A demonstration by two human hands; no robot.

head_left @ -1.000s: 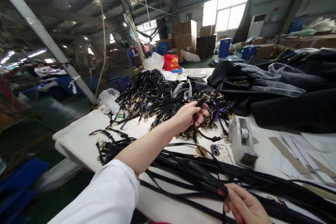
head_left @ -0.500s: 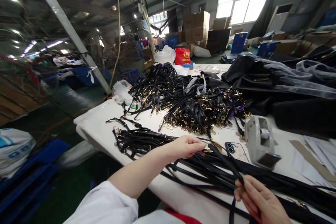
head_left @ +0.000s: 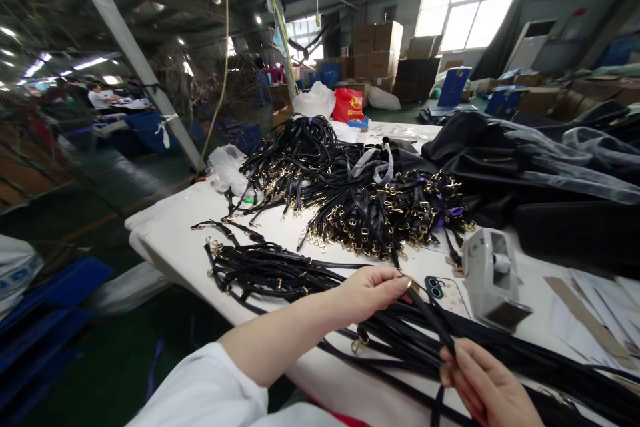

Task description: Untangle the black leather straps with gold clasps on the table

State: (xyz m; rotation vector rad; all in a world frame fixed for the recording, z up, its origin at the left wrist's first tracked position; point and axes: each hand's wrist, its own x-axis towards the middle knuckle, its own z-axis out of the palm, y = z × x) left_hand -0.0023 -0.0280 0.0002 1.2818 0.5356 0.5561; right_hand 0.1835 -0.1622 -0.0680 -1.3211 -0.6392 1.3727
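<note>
Plainly, both hands are busy with one long, flat black strap [head_left: 431, 317] of leather-like material, held up over the near edge of the white-topped desk [head_left: 170, 221]. The left hand [head_left: 377, 293], its arm coming out of a white sleeve, pinches the strap's upper part between thumb and fingers; a small gold-coloured glint [head_left: 409, 283] shows at those fingertips. The right hand [head_left: 485, 377] grips the same strap lower down, nearer the near edge, with the thumb laid on top and the fingers curled beneath, and a length of black strap hangs below it.

Beneath the hands, a long bundle of black straps with gold-coloured metal fittings [head_left: 280, 270] runs beside the near edge, its left end lying towards the near left corner. Farther in, a large tangled heap of black straps with gold-coloured clasps [head_left: 370, 210] spreads towards the far edge, with shiny purple ties [head_left: 453, 212] at its right end. Between heap and bundle, just beyond the hands, lies a phone in a pale patterned case [head_left: 453, 297], next to a pale grey boxy device holding a small white roll [head_left: 493, 290].
</note>
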